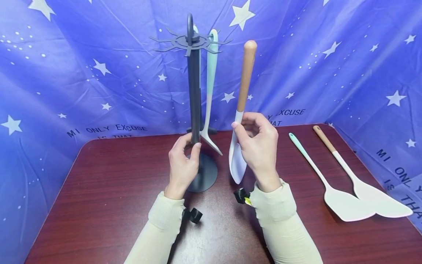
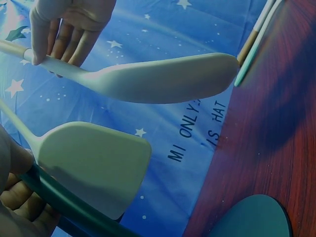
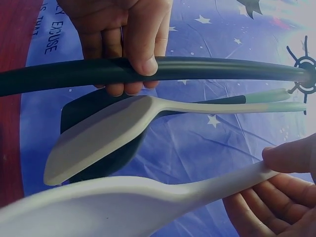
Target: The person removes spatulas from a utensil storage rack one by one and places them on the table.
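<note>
My left hand (image 1: 183,160) grips the dark pole of a utensil stand (image 1: 193,95) low down, above its round base. In my right hand (image 1: 262,143), thumb and fingers pinch the white neck of a cooking spoon (image 1: 246,79), its wooden handle pointing up and its white head (image 2: 168,79) down. The spoon is apart from the stand, to its right. From the stand's hooked top ring (image 1: 171,42) hangs a mint-handled turner (image 1: 212,69) with a pale head. Behind it, in the right wrist view, a dark-headed utensil (image 3: 74,116) with a mint handle also hangs, partly hidden.
On the right of the dark red table (image 1: 108,176) lie a mint-handled turner (image 1: 346,205) and a wooden-handled turner (image 1: 389,200), their pale heads overlapping. A blue star-patterned cloth (image 1: 125,88) hangs behind and beside the table.
</note>
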A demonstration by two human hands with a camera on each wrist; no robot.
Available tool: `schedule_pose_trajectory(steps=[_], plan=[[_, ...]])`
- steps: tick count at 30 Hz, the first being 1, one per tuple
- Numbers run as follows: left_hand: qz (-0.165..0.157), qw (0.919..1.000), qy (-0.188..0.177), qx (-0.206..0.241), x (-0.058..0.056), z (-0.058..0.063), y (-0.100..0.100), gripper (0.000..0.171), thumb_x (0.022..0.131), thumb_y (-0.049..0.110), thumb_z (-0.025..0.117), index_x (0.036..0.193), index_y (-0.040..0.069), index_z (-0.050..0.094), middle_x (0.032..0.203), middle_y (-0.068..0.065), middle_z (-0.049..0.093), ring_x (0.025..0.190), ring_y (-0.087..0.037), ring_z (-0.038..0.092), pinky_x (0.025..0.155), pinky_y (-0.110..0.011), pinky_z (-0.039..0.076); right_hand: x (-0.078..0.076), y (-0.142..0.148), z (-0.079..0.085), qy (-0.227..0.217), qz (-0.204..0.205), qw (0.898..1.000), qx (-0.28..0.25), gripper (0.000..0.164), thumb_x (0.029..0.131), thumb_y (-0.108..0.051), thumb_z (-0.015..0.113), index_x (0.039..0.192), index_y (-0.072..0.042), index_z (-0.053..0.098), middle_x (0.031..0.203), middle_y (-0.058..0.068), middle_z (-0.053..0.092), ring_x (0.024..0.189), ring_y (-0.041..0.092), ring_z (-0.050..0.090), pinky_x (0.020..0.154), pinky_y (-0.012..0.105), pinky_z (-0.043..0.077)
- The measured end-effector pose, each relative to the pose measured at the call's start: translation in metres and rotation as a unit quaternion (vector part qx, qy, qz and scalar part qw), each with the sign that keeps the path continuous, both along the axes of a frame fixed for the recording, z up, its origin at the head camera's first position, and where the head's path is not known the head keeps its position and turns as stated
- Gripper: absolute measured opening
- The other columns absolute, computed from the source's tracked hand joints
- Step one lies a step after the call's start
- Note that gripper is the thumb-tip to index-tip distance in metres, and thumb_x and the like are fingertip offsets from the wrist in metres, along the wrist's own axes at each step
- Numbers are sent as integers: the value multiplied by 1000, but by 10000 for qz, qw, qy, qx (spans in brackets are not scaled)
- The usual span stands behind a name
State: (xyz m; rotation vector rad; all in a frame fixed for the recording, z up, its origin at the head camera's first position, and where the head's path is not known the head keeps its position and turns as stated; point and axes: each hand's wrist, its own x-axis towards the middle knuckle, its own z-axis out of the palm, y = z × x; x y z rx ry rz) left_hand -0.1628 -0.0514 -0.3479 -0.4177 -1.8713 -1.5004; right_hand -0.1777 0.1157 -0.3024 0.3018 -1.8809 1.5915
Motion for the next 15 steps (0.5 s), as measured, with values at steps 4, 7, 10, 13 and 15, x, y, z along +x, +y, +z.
schedule_pose_trajectory(steps=[4,7,10,13,15], plan=[[-1,10000,17,2,-3,-4,0,20,77,-19,62,96,-14,63,86,-24,64,80,-36,63,75,-47,55,0,0,0,-47,-13,10000,67,14,80,3,70,94,2,67,83,10,69,67,17,64,51,22,53],[3,10000,10,2,-10,-15,-1,20,79,-16,63,98,-10,64,87,-20,65,81,-32,64,75,-44,55,0,1,-1,-66,-24,9999,76,14,80,2,71,94,2,67,84,10,69,67,17,64,51,23,53],[9,10000,-18,-1,-18,-27,-4,20,81,-11,65,100,-5,66,89,-15,66,83,-26,64,77,-38,55,0,1,-1,-71,-6,9999,80,15,80,2,71,94,2,67,84,10,69,67,16,64,50,23,53],[-7,10000,-58,-14,-20,-32,-5,20,82,-8,65,101,-1,67,91,-10,66,84,-21,63,78,-33,54,0,1,-1,-63,-1,9999,93,15,80,2,71,94,2,67,84,10,69,67,17,64,50,23,53],[-18,10000,-63,-19,-20,-32,-6,20,83,-7,65,101,-1,67,91,-10,66,84,-21,63,78,-33,54,0,2,-1,-67,-13,9999,102,15,80,2,71,94,1,67,84,10,69,67,16,65,50,23,53]])
